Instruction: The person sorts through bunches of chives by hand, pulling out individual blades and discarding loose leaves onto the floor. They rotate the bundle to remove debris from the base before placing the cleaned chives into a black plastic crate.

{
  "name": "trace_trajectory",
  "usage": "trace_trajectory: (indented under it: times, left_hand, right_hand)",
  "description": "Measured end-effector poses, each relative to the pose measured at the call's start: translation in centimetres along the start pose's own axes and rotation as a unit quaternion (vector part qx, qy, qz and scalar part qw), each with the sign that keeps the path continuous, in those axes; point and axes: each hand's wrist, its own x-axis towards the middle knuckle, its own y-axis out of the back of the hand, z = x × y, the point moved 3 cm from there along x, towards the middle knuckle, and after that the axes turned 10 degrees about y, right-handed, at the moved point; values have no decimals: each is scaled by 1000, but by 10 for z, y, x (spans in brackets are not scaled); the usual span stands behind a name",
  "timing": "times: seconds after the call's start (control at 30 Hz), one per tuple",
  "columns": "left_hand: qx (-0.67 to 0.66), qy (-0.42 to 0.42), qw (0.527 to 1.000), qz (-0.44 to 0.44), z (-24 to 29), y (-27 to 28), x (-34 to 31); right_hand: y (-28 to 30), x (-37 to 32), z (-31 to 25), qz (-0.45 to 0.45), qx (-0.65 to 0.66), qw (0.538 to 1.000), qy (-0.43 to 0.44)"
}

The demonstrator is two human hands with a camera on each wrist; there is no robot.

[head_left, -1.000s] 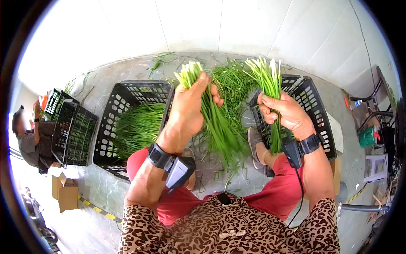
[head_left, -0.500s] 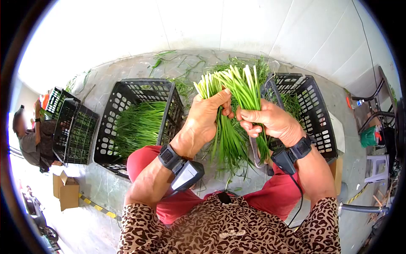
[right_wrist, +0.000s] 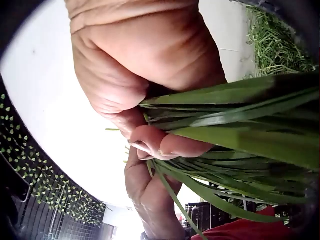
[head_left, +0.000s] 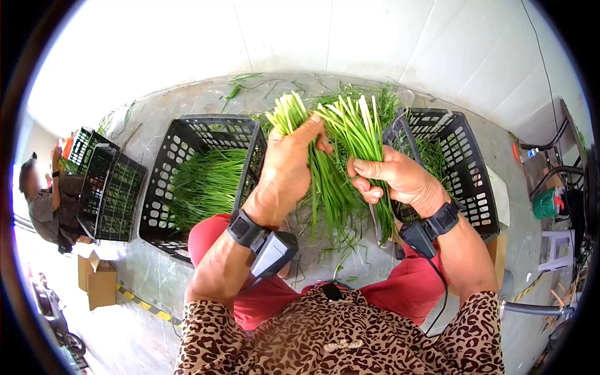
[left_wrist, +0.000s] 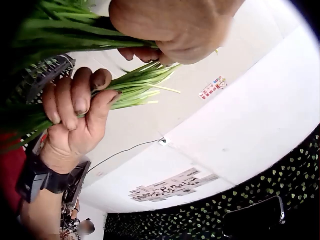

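Note:
My left hand (head_left: 286, 164) grips a bunch of garlic chives (head_left: 289, 114), pale cut ends up and green leaves hanging below. A second bunch of garlic chives (head_left: 357, 128) is held in my right hand (head_left: 403, 178), the thumb laid across its stalks. The two bunches stand side by side with a small gap between their pale ends. In the left wrist view the curled fingers (left_wrist: 80, 95) of my right hand wrap its stalks. Broad flat leaves (right_wrist: 240, 110) trail from my right hand in its own wrist view.
A black crate (head_left: 150, 212) at left holds many chives (head_left: 209, 184). Another black crate (head_left: 472, 169) stands at right with some greens inside. Loose greens (head_left: 387, 103) lie on the floor between them. Farther left, a person (head_left: 47, 200) sits by more crates (head_left: 112, 194).
The hands came together from wide apart, bringing the bunches against each other. Since then my left hand has drawn back left with its bunch, while my right hand has barely moved.

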Motion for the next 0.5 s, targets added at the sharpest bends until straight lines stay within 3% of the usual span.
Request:
trace_trajectory:
  times: [0.17,0.27,0.4,0.5]
  left_hand:
    - [-31,9,998,55,24,17,9]
    - [-106,-42,990,89,47,31,12]
    - [-150,-72,983,81,64,45,13]
    - [-134,-88,982,98,70,48,9]
  right_hand:
    - [10,-4,-5,32,-48,998,-5]
    - [25,-4,-9,78,-73,994,17]
    - [62,-5,-13,221,-83,967,95]
    - [89,-12,-19,334,-18,930,152]
